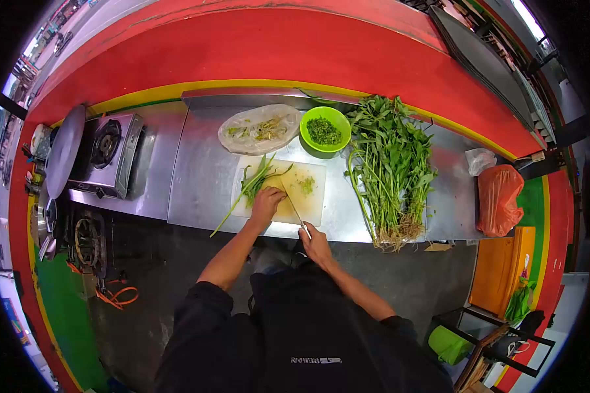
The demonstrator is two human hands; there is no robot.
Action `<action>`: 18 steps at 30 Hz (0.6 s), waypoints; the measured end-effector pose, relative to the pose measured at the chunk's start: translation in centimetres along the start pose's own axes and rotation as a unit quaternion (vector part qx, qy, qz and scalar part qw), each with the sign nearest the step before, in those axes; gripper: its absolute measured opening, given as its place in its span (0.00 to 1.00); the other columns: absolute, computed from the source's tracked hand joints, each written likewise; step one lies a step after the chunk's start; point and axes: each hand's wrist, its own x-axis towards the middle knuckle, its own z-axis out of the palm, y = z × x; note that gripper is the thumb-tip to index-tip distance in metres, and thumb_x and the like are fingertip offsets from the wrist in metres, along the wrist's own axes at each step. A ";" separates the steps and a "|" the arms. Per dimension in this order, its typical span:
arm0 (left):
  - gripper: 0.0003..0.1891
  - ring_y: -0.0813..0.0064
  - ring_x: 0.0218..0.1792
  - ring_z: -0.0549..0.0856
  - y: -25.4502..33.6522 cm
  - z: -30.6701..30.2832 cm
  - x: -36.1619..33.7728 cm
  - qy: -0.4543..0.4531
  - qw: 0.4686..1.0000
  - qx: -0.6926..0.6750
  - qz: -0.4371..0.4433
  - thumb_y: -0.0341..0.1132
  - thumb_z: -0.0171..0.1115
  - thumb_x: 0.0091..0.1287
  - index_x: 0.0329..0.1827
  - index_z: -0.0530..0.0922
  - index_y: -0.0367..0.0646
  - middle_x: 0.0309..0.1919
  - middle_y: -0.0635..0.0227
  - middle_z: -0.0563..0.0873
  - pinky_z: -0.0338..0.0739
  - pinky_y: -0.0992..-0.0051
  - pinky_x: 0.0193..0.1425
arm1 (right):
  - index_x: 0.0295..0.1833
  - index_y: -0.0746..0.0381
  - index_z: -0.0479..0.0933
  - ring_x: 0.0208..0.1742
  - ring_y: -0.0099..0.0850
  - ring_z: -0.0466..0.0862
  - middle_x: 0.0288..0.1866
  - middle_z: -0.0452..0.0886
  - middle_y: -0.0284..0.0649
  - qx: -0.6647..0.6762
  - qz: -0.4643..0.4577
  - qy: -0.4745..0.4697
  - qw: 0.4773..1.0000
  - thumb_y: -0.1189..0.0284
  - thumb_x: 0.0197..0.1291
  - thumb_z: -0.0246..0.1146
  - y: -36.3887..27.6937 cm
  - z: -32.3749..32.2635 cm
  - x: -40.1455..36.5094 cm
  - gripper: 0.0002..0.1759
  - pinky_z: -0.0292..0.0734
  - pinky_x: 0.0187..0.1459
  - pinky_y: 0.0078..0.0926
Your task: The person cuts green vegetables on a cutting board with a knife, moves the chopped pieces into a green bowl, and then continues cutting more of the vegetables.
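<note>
On the white cutting board, my left hand is closed over a bunch of leafy green stems. My right hand grips the handle of a knife, its blade pointing away from me across the board beside my left fingertips. Small chopped green bits lie to the right of the blade. Behind the board stands a bright green bowl with chopped greens in it. A clear plastic bag with plant scraps on it lies left of the bowl.
A large heap of long-stemmed leafy greens with roots covers the counter to the right. Further right sit a red plastic bag and a small clear bag. A gas stove and a round lid-like disc are at left.
</note>
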 end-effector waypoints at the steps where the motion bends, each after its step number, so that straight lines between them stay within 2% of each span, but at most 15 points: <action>1: 0.06 0.64 0.43 0.86 0.0 0.1 0.0 0.004 1.000 0.019 0.014 0.32 0.67 0.66 0.42 0.90 0.47 0.36 0.69 0.88 0.76 0.61 0.47 | 0.66 0.63 0.79 0.41 0.60 0.89 0.38 0.86 0.63 -0.010 0.003 0.000 1.000 0.61 0.75 0.60 0.1 0.0 0.0 0.22 0.81 0.44 0.48; 8: 0.06 0.65 0.44 0.85 0.1 0.1 0.0 0.001 0.999 0.043 0.005 0.32 0.68 0.64 0.41 0.90 0.49 0.37 0.71 0.87 0.76 0.61 0.46 | 0.65 0.62 0.79 0.42 0.60 0.89 0.38 0.87 0.63 -0.032 -0.030 0.017 0.999 0.61 0.75 0.60 0.0 0.8 1.3 0.21 0.82 0.45 0.49; 11: 0.05 0.65 0.44 0.86 0.1 0.0 0.0 0.016 1.000 0.023 -0.001 0.33 0.69 0.64 0.41 0.90 0.49 0.36 0.71 0.88 0.76 0.61 0.46 | 0.66 0.62 0.79 0.44 0.60 0.89 0.39 0.87 0.63 0.003 -0.020 0.014 1.000 0.60 0.75 0.60 -0.6 0.1 0.5 0.22 0.82 0.46 0.49; 13: 0.05 0.62 0.42 0.86 0.1 -0.1 0.0 0.018 1.000 0.019 0.015 0.31 0.72 0.63 0.40 0.89 0.45 0.39 0.69 0.89 0.76 0.60 0.43 | 0.66 0.61 0.79 0.45 0.61 0.89 0.40 0.87 0.63 0.003 0.004 -0.005 1.000 0.60 0.76 0.60 -0.5 -0.3 0.0 0.22 0.82 0.47 0.49; 14: 0.04 0.62 0.42 0.86 0.1 -0.2 0.1 0.017 1.000 0.012 0.009 0.32 0.71 0.64 0.39 0.90 0.46 0.39 0.69 0.90 0.75 0.60 0.43 | 0.66 0.61 0.79 0.44 0.62 0.88 0.39 0.87 0.63 0.007 -0.022 0.010 1.000 0.60 0.76 0.60 0.5 0.3 0.2 0.22 0.82 0.46 0.49; 18: 0.03 0.62 0.41 0.87 -0.4 0.0 0.4 0.013 1.000 -0.005 0.008 0.32 0.71 0.63 0.38 0.90 0.46 0.37 0.69 0.90 0.75 0.60 0.44 | 0.66 0.62 0.79 0.44 0.62 0.88 0.39 0.86 0.63 -0.008 -0.012 0.002 1.000 0.60 0.75 0.60 0.6 0.2 0.2 0.22 0.81 0.45 0.50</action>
